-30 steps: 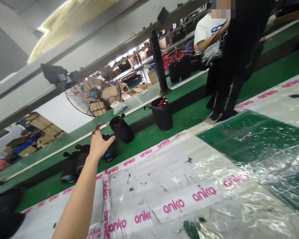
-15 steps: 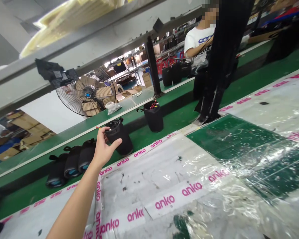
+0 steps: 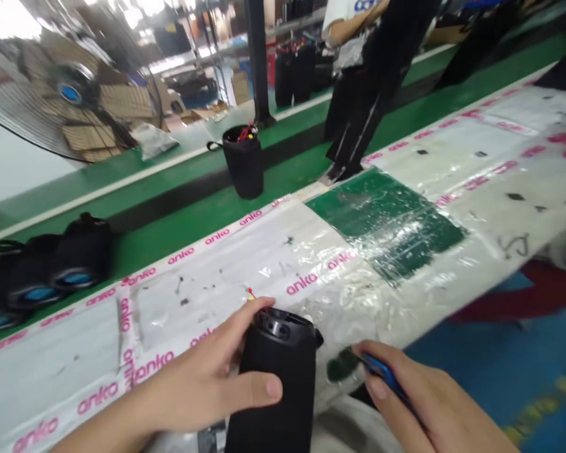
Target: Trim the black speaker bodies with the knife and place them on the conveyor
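My left hand [image 3: 207,384] is wrapped round a black cylindrical speaker [image 3: 276,384], upright at the near edge of the table, with thin red and yellow wires showing at its top. My right hand [image 3: 424,402] sits just right of it, pinching a small blue tool [image 3: 382,372] between thumb and fingers. Both hands are low in the view, over the plastic-covered table edge [image 3: 311,264].
Three black speakers [image 3: 42,277] lie on their sides on the green conveyor at left. Another upright black speaker [image 3: 243,160] stands on the belt farther back. A large fan [image 3: 70,94] is at top left. A person in dark trousers [image 3: 358,82] stands behind.
My left hand reached to an upright speaker on the conveyor, took it, and brought it back to the near table edge. My right hand with the blue tool has come into view.
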### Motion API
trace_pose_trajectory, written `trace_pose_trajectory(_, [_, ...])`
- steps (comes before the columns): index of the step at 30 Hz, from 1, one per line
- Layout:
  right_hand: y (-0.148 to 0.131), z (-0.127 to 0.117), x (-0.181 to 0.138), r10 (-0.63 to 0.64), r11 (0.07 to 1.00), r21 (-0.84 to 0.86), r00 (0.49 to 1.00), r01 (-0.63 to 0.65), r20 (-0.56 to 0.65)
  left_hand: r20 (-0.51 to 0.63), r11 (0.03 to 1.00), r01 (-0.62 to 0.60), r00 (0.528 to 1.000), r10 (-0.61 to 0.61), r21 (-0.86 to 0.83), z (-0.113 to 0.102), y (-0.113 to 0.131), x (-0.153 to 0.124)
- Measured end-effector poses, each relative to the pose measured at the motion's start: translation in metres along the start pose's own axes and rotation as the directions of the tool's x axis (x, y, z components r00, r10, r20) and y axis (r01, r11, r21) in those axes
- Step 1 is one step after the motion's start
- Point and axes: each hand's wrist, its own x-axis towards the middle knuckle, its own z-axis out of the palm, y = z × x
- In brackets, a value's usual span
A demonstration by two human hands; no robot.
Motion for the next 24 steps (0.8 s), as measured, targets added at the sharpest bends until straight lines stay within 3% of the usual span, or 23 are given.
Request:
trace_pose_trajectory(1, [-0.007,-0.008,0.009,-0.111,0.994,-0.001,0.992,0.111,0.053,-0.009,0.991,0.029,1.000,-0.028,0.134,0.001,-0.001,0.003])
trace_pose_trajectory(3, [-0.015,-0.019,0.023,-0.195,0.978,-0.050,0.974,0.202,0.112,-0.064,0.918,0.069,0.997,-0.048,0.390,0.001,-0.003,0.009])
trace_pose_trajectory(6, [-0.015,-0.022,0.033,-0.242,0.958,-0.113,0.954,0.263,0.175,-0.083,0.826,0.064,0.996,-0.021,0.560,0.003,-0.005,0.017])
trace_pose_trajectory(9, [-0.011,-0.018,0.036,-0.237,0.947,-0.166,0.946,0.276,0.222,-0.049,0.844,0.022,0.999,0.006,0.537,0.007,-0.010,0.023])
trace_pose_trajectory(14, [-0.013,-0.011,0.043,-0.245,0.939,-0.177,0.934,0.295,0.258,-0.039,0.895,-0.152,0.982,0.184,0.419,0.012,-0.026,0.026])
trace_pose_trajectory(19, [-0.022,-0.012,0.040,-0.220,0.942,-0.191,0.939,0.275,0.265,-0.023,0.905,-0.259,0.959,0.283,0.338,0.012,-0.032,0.028])
trace_pose_trajectory(24, [-0.028,-0.014,0.034,-0.187,0.941,-0.223,0.940,0.255,0.286,-0.036,0.925,-0.294,0.950,0.311,0.243,0.013,-0.034,0.030])
